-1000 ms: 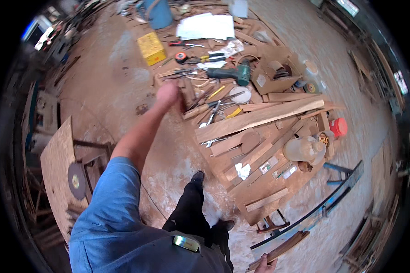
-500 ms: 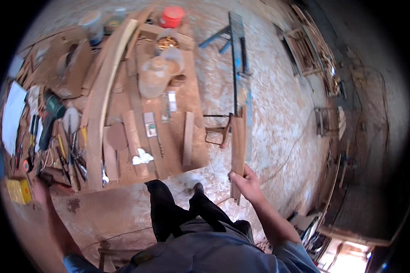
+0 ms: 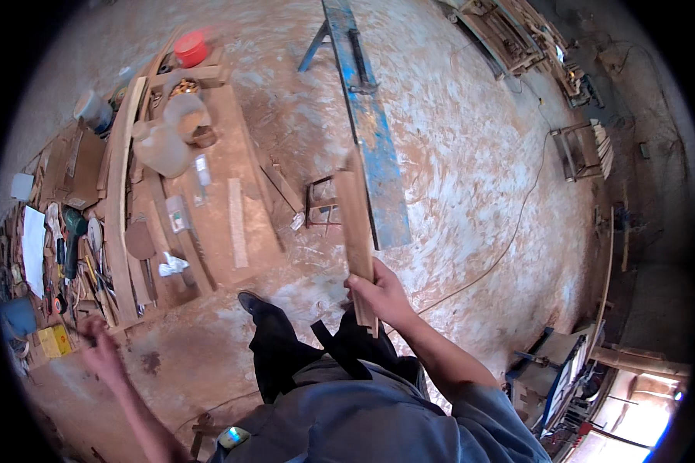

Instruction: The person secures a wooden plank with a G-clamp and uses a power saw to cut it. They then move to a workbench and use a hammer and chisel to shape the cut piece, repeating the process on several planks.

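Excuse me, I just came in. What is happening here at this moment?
A person stands on a dusty workshop floor and looks down. The right hand grips a narrow wooden board, held out in front of the body above a long blue beam that lies on the floor. The left hand is blurred and reaches toward the tools spread by the planks; it appears to hold nothing.

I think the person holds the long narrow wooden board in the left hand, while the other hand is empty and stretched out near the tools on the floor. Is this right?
Not quite. In the head view the long narrow wooden board is held in the right hand, not the left. The left hand is the empty one, stretched out near the tools on the floor.
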A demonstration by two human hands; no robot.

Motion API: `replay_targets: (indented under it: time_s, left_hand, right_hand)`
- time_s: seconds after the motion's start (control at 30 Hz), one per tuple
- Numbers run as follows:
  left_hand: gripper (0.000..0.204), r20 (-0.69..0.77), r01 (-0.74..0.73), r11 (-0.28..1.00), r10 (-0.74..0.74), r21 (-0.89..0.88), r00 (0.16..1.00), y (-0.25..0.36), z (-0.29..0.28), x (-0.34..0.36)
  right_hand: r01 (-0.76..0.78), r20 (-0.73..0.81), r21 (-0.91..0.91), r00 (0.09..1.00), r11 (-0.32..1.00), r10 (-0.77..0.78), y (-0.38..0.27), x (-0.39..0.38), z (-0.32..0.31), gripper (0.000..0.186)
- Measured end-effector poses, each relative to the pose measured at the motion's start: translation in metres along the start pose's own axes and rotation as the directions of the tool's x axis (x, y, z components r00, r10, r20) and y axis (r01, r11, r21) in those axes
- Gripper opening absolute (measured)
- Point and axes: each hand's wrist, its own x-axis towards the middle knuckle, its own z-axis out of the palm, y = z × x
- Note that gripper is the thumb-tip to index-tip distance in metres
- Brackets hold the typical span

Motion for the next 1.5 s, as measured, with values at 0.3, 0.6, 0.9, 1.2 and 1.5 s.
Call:
replay_targets:
  time_s: [0.3,0.6,0.9,1.2,1.5]
  left_hand:
    - [0.033,0.755,0.06,0.927,0.263,-0.371,0.601,0.309,0.262,-0.34]
    - [0.037,0.742,-0.3,0.947,0.285,-0.118,0.607,0.394,0.389,-0.38]
    - [0.036,0.563,-0.356,0.913,0.19,0.2,0.804,0.321,0.493,-0.319]
    - [0.03,0.448,-0.223,0.947,0.099,0.232,0.889,0.314,0.555,-0.324]
    - [0.028,0.247,0.139,0.924,-0.237,0.357,0.94,0.319,0.544,-0.34]
  right_hand:
    - [0.443,0.083,-0.429,0.887,0.788,-0.453,0.024,-0.034,-0.138,0.051]
    - [0.337,-0.077,-0.46,0.907,0.822,-0.415,0.049,-0.036,-0.287,0.065]
    - [0.255,-0.041,-0.628,0.932,0.735,-0.359,0.0,0.086,-0.457,0.032]
    - [0.351,0.288,-0.857,0.934,0.378,-0.214,-0.089,0.265,-0.494,0.031]
    - [0.62,0.624,-0.781,0.776,-0.078,-0.09,-0.168,0.498,-0.428,0.039]
